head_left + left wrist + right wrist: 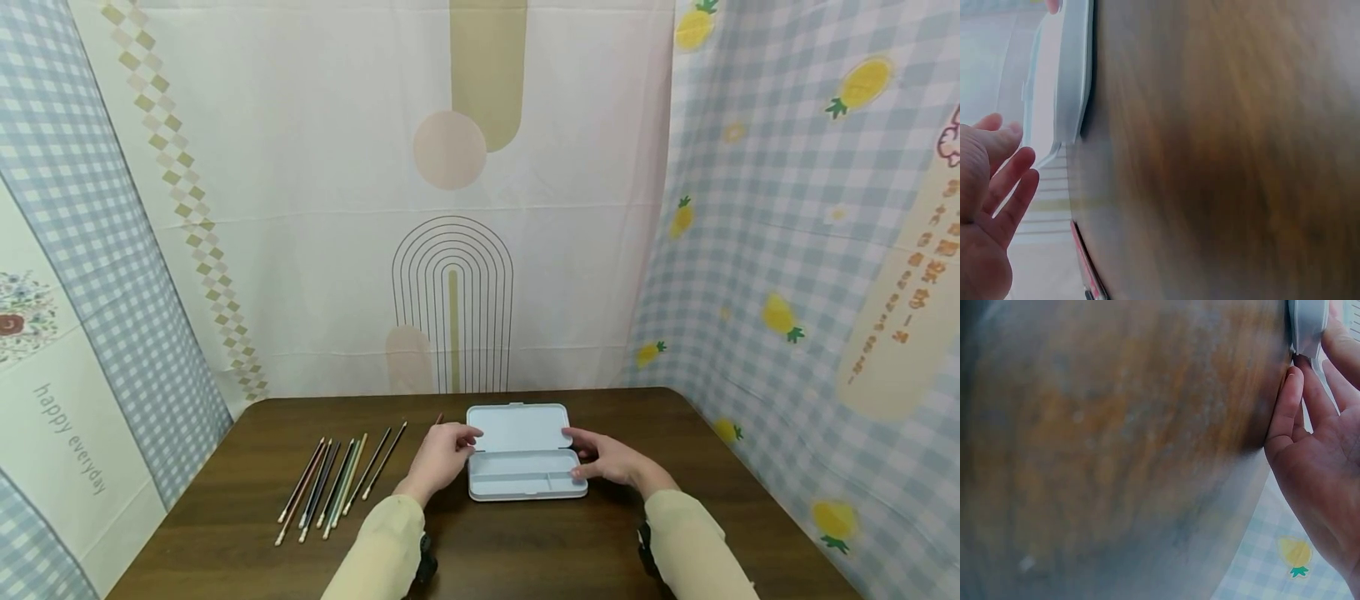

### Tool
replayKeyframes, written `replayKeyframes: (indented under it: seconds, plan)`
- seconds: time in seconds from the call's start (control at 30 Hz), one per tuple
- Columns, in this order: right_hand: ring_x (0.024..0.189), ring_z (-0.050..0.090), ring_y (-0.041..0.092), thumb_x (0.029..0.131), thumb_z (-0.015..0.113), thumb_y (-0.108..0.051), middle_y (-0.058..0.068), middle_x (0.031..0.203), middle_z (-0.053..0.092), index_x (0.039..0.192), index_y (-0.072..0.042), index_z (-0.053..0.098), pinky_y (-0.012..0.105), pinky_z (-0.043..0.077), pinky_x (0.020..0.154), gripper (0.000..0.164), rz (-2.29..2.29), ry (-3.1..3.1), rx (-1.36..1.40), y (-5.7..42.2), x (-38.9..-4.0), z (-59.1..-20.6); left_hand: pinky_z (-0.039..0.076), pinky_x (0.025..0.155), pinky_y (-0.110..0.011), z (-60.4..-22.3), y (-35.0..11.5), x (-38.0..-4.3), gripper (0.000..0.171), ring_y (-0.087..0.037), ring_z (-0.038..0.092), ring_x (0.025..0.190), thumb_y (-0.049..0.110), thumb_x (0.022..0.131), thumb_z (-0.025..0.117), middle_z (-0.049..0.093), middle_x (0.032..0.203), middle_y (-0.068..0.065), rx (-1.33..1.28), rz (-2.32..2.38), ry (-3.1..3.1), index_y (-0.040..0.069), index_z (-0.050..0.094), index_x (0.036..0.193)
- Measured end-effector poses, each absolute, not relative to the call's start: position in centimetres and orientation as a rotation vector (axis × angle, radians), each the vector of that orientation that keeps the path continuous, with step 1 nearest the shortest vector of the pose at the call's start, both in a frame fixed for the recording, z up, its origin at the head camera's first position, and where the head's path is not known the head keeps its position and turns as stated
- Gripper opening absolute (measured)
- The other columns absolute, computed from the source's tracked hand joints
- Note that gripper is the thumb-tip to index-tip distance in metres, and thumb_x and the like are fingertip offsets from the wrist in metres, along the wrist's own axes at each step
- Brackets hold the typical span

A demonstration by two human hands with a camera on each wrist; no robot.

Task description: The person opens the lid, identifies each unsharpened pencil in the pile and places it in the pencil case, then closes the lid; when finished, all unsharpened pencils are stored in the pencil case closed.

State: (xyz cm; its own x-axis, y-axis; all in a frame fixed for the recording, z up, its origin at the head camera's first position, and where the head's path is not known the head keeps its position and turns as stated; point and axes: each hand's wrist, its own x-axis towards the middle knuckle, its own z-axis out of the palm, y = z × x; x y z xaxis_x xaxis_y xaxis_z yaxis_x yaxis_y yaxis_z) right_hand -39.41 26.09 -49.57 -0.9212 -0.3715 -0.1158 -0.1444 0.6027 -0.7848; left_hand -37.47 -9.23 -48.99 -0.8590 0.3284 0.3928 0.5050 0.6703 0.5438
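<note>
A pale blue pencil case (pixel 528 497) lies unfolded on the table, its flat lid (pixel 521 427) leaning back and its lower half split into compartments. At its left side is my left hand (pixel 444 457), fingertips close by the lid and hinge; in the left wrist view the fingers (pixel 1013 200) spread loosely. My right hand (pixel 617 461) holds the right end, thumb on the lower half's rim and a finger by the lid. In the right wrist view the case's end (pixel 1309 328) lies between thumb and fingers.
Several slim pencils (pixel 347 482) with pale ends lie side by side on the dark wooden table (pixel 495 558), to the left. Another reddish pencil (pixel 439 419) shows partly behind my left hand. Patterned cloths (pixel 315 208) hang behind the table and at both sides.
</note>
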Motion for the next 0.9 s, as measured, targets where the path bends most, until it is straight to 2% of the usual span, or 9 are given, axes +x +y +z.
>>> replayKeyframes:
  seconds: [0.3,0.57,0.9]
  plan:
    - [0.143,0.046,0.043,0.091,0.085,-0.017,0.024,0.163,0.043,0.163,-0.012,0.044,0.068,0.031,0.119,0.084,-1.230,2.563,-0.417,26.1,-39.3,-49.5,0.060,0.079,-0.038,-49.0,-11.5,-37.5,0.017,-0.017,0.070,0.088,-0.004,0.094,0.077,0.077,0.098,-0.006,-0.603,-1.013,-2.580,0.002,0.080,0.109]
    - [0.143,0.046,0.044,0.090,0.086,-0.017,0.024,0.163,0.044,0.163,-0.011,0.045,0.068,0.031,0.118,0.084,-1.230,2.566,-0.416,26.0,-39.1,-49.4,0.060,0.084,-0.048,-49.0,-13.8,-36.9,0.014,-0.025,0.072,0.092,-0.006,0.093,0.077,0.078,0.100,-0.010,-0.545,-1.046,-2.595,0.000,0.079,0.106]
    - [0.143,0.046,0.045,0.090,0.085,-0.016,0.026,0.163,0.043,0.164,-0.010,0.043,0.069,0.031,0.118,0.084,-1.231,2.571,-0.424,26.0,-39.1,-49.4,0.058,0.076,-0.041,-49.5,-15.9,-36.2,0.019,-0.017,0.066,0.082,-0.008,0.092,0.076,0.074,0.096,-0.005,-0.397,-1.127,-2.637,0.001,0.079,0.108]
